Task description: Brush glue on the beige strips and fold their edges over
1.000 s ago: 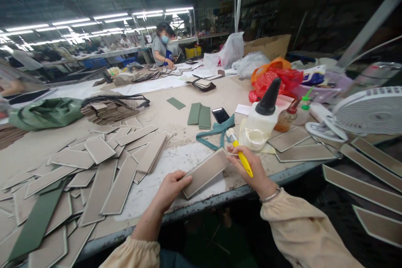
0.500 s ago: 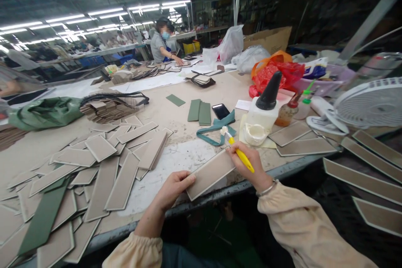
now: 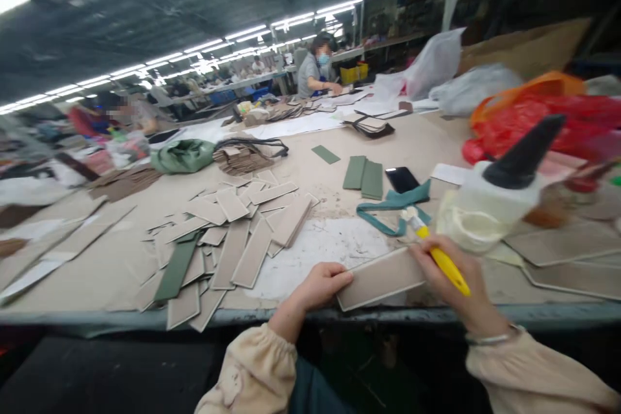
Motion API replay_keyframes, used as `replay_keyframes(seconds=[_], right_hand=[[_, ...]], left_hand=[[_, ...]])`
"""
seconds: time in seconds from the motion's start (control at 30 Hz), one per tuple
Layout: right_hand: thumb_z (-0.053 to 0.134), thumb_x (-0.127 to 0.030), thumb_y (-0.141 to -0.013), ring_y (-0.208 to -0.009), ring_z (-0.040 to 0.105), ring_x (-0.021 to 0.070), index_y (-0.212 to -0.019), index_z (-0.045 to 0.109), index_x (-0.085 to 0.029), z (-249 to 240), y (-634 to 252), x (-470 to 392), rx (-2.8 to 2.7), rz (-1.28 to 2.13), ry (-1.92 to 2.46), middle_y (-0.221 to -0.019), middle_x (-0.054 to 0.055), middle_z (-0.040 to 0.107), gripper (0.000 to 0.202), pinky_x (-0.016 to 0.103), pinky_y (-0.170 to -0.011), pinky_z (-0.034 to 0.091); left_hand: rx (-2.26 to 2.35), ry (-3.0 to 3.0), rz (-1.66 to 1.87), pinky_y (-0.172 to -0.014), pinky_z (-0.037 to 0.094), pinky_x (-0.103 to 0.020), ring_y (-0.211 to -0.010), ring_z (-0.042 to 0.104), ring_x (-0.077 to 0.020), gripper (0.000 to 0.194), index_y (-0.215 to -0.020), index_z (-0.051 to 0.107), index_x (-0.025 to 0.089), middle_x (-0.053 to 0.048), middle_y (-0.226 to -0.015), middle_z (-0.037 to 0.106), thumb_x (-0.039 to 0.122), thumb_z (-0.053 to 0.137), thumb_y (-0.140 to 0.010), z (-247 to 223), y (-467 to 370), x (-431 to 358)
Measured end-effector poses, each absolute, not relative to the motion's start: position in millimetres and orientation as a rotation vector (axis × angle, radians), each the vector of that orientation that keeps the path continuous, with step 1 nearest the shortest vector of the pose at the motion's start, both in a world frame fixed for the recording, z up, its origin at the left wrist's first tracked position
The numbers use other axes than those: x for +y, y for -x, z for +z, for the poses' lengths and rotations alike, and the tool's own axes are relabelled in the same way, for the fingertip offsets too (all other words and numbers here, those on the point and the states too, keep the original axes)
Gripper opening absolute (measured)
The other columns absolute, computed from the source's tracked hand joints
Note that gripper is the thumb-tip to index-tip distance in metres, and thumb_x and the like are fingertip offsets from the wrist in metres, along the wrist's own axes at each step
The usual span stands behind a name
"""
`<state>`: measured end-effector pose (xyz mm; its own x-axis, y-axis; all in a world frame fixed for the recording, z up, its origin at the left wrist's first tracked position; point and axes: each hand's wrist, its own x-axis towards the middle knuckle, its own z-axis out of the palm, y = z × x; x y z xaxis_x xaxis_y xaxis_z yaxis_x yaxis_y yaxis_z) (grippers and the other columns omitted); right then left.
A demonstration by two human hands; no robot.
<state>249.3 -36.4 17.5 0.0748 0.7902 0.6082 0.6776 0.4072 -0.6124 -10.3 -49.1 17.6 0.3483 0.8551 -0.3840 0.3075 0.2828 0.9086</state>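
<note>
Black phone (image 3: 402, 179) lying flat, red plastic bag (image 3: 572, 126), crumpled green bag (image 3: 182, 156), yellow crate (image 3: 354, 74) behind

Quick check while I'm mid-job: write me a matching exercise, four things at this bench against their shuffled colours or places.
1. Brush
2. Panel
3. Phone
4. Bottle

A. Black, just beyond the teal strap
B. Whitish, with a black nozzle
C. Yellow-handled, in the right hand
D. Beige, reaching from the left hand to the right

Pairs: 1-C, 2-D, 3-A, 4-B

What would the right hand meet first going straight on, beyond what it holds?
Probably the teal strap, by the tip of the brush; depth is unclear, so the right hand might pass above.
</note>
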Motion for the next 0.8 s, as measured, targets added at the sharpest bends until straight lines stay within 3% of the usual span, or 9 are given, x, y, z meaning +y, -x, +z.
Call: replay_keyframes(seconds=[0.1,0.33,0.67,0.8], right_hand=[[0.062,-0.045,-0.083,-0.063,0.061,0.017,-0.077,0.055,-0.024,13,-252,-34,-1.658,0.046,1.266,-0.071,0.001,0.06,0.023,0.028,-0.06,0.047],[0.059,-0.064,-0.077,-0.064,0.065,0.0238,-0.087,0.055,-0.031,6,-257,-33,-1.601,0.164,1.38,-0.076,0.003,0.065,0.034,0.038,-0.054,0.048],[0.052,-0.065,-0.081,-0.069,0.064,0.0268,-0.085,0.056,-0.031,13,-245,-38,-1.686,0.183,1.236,-0.08,0.005,0.064,0.034,0.042,-0.061,0.048],[0.059,-0.051,-0.085,-0.074,0.069,0.0249,-0.087,0.056,-0.027,13,-247,-34,-1.751,0.117,1.145,-0.085,0.005,0.069,0.024,0.037,-0.063,0.054]], left_hand=[[1.179,-1.278,0.564,-0.056,0.028,-0.022,-0.06,0.038,-0.0089,0.037,-0.077,0.062,0.013,0.004,-0.064,0.047,0.05,0.063,-0.069,13,9,-49],[1.218,-1.164,0.752,-0.058,0.028,-0.023,-0.061,0.038,-0.0088,0.038,-0.071,0.059,0.013,0.004,-0.064,0.046,0.051,0.064,-0.066,12,18,-45],[1.233,-1.23,0.713,-0.055,0.025,-0.022,-0.057,0.035,-0.0078,0.037,-0.068,0.058,0.014,0.005,-0.058,0.042,0.051,0.06,-0.071,15,37,-49],[1.387,-1.098,1.005,-0.054,0.029,-0.021,-0.056,0.039,-0.0082,0.041,-0.062,0.058,0.013,0.004,-0.057,0.046,0.052,0.07,-0.062,25,58,-43]])
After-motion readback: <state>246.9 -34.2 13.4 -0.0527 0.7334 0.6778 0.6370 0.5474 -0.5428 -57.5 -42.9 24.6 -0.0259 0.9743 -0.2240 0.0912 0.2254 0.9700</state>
